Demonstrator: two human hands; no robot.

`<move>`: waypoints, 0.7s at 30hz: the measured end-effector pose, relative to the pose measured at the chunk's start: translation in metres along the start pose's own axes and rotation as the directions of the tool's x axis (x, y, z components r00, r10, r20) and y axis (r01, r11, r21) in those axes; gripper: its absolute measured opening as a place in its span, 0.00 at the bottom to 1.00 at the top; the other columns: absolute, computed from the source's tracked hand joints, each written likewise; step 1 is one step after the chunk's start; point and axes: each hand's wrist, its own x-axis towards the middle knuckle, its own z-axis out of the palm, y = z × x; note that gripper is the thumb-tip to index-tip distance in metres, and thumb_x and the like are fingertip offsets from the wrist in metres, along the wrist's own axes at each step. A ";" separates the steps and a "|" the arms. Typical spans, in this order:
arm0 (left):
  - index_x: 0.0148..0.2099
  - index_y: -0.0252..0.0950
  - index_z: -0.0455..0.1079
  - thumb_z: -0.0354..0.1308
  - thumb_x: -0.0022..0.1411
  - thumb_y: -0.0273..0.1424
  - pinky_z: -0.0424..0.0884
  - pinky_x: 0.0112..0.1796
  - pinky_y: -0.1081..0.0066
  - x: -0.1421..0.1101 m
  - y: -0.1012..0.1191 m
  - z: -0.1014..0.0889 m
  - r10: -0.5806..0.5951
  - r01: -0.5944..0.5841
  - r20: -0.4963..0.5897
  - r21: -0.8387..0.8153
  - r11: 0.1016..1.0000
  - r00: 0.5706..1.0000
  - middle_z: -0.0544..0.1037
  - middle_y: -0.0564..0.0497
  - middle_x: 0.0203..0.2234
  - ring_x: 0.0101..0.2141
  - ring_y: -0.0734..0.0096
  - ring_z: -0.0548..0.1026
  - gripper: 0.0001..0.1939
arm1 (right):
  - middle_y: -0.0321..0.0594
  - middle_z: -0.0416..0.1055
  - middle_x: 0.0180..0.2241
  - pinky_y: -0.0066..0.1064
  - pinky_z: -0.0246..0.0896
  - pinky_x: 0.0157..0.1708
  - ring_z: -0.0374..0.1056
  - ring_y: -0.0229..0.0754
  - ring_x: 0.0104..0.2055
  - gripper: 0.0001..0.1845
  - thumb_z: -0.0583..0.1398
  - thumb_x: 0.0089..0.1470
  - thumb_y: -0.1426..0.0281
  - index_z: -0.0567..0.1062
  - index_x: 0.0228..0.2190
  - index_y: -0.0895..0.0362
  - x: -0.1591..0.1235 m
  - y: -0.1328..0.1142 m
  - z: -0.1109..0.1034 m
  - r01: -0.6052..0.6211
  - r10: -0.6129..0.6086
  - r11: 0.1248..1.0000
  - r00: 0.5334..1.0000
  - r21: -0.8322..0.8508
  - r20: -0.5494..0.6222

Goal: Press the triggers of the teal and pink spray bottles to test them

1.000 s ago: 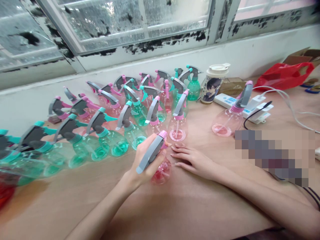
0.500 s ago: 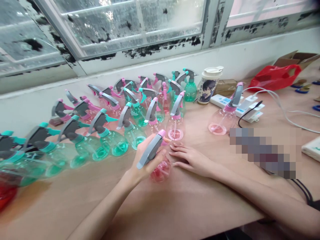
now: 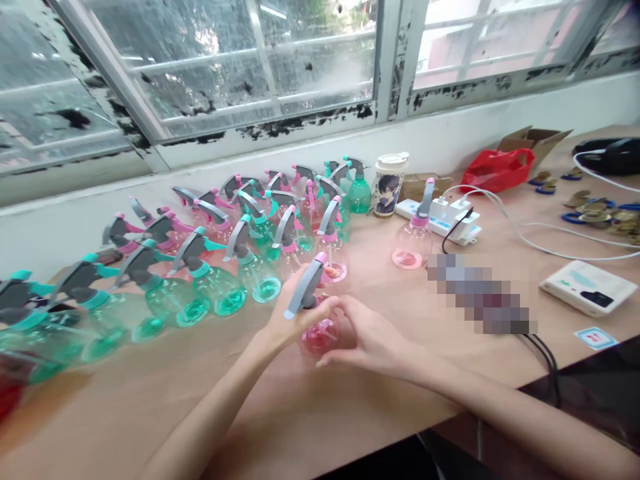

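Observation:
A pink spray bottle (image 3: 320, 335) with a grey and pink trigger head stands upright on the table in front of me. My left hand (image 3: 293, 310) is closed around its neck, just under the trigger head. From the other side, my right hand (image 3: 373, 337) curls around the clear lower body, thumb in front; its far fingers are partly hidden. Just behind stands another pink spray bottle (image 3: 330, 250). A green spray bottle (image 3: 261, 279) is to the left of my left hand, at the end of a row of similar green ones.
More pink and green bottles crowd the left and back, near the wall. To the right are a lone pink spray bottle (image 3: 411, 247), a printed cup (image 3: 387, 193), a white power strip (image 3: 465, 227) with cables, a red plastic bag (image 3: 493, 172) and a white box (image 3: 587, 287).
My right hand has come off the tabletop beside the bottle and now curves around its body. My left hand keeps its hold on the neck. The view has swung to the right.

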 end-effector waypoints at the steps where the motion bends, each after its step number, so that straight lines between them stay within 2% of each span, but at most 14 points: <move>1: 0.51 0.38 0.67 0.61 0.55 0.33 0.74 0.39 0.65 0.001 0.001 0.006 0.004 -0.003 0.016 -0.030 1.000 1.000 0.75 0.46 0.44 0.36 0.67 0.75 0.20 | 0.48 0.66 0.57 0.50 0.64 0.54 0.64 0.56 0.59 0.43 0.69 0.46 0.54 0.60 0.59 0.50 -0.001 -0.001 0.001 0.015 -0.015 1.000 0.999 0.000 -0.035; 3: 0.51 0.38 0.67 0.63 0.54 0.31 0.74 0.44 0.62 0.003 0.001 0.020 0.030 -0.028 0.023 -0.064 0.998 0.999 0.74 0.46 0.47 0.43 0.63 0.76 0.21 | 0.48 0.65 0.57 0.51 0.63 0.56 0.62 0.57 0.60 0.45 0.70 0.45 0.54 0.59 0.59 0.50 -0.004 -0.001 0.004 0.028 -0.030 0.999 0.992 -0.020 -0.119; 5: 0.52 0.39 0.67 0.66 0.53 0.32 0.73 0.48 0.58 0.006 0.003 0.031 0.048 -0.046 0.034 -0.057 0.997 0.998 0.74 0.46 0.47 0.45 0.61 0.76 0.24 | 0.49 0.65 0.56 0.51 0.62 0.56 0.62 0.57 0.59 0.42 0.69 0.46 0.56 0.59 0.58 0.51 -0.008 0.002 0.005 0.018 -0.029 0.998 0.982 -0.061 -0.189; 8: 0.60 0.42 0.61 0.69 0.52 0.34 0.70 0.52 0.53 0.010 0.007 0.042 0.080 -0.077 0.093 -0.038 0.996 0.992 0.71 0.44 0.53 0.51 0.56 0.73 0.35 | 0.46 0.68 0.52 0.50 0.66 0.51 0.66 0.56 0.55 0.35 0.68 0.48 0.59 0.62 0.54 0.49 -0.015 0.008 0.001 -0.020 -0.007 0.993 0.974 -0.116 -0.228; 11: 0.67 0.45 0.50 0.73 0.47 0.37 0.65 0.57 0.48 0.014 0.007 0.044 0.074 -0.068 0.187 -0.038 0.997 0.980 0.63 0.40 0.62 0.60 0.49 0.65 0.51 | 0.46 0.69 0.49 0.50 0.68 0.48 0.68 0.56 0.52 0.33 0.67 0.49 0.58 0.62 0.53 0.49 -0.021 0.017 -0.016 -0.041 0.006 0.989 0.971 -0.141 -0.240; 13: 0.68 0.44 0.46 0.75 0.44 0.38 0.62 0.59 0.46 0.011 0.001 0.042 0.035 -0.032 0.232 -0.017 0.999 0.972 0.58 0.38 0.65 0.62 0.46 0.61 0.56 | 0.48 0.68 0.49 0.50 0.67 0.49 0.68 0.57 0.51 0.32 0.66 0.50 0.57 0.62 0.53 0.51 -0.024 0.025 -0.033 -0.064 0.016 0.981 0.966 -0.182 -0.258; 16: 0.68 0.43 0.48 0.73 0.46 0.40 0.60 0.60 0.44 -0.003 -0.015 0.036 -0.027 0.008 0.239 0.080 0.997 0.971 0.57 0.37 0.66 0.63 0.46 0.60 0.53 | 0.51 0.67 0.48 0.52 0.67 0.48 0.68 0.59 0.51 0.28 0.64 0.52 0.52 0.67 0.48 0.53 -0.022 0.044 -0.061 -0.153 0.056 0.933 0.956 -0.327 -0.290; 18: 0.66 0.44 0.51 0.69 0.53 0.40 0.63 0.59 0.45 -0.018 -0.028 0.033 -0.079 0.039 0.246 0.164 0.986 0.966 0.62 0.39 0.63 0.61 0.48 0.64 0.43 | 0.51 0.67 0.47 0.54 0.67 0.47 0.67 0.61 0.50 0.30 0.65 0.49 0.48 0.67 0.47 0.53 -0.014 0.060 -0.076 -0.170 0.053 0.904 0.955 -0.392 -0.291; 20: 0.65 0.44 0.53 0.65 0.57 0.37 0.66 0.57 0.45 -0.035 -0.039 0.029 -0.128 0.056 0.265 0.265 0.963 0.956 0.65 0.40 0.61 0.58 0.49 0.68 0.37 | 0.52 0.68 0.47 0.53 0.67 0.47 0.67 0.61 0.50 0.32 0.65 0.49 0.49 0.67 0.48 0.54 -0.002 0.076 -0.086 -0.207 0.087 0.900 0.948 -0.383 -0.306; 21: 0.65 0.44 0.52 0.64 0.57 0.36 0.64 0.58 0.45 -0.042 -0.044 0.028 -0.130 0.033 0.282 0.325 0.945 0.951 0.64 0.40 0.61 0.60 0.49 0.66 0.38 | 0.53 0.68 0.47 0.53 0.67 0.47 0.68 0.61 0.50 0.32 0.65 0.49 0.50 0.67 0.49 0.56 0.005 0.082 -0.089 -0.222 0.105 0.903 0.945 -0.369 -0.311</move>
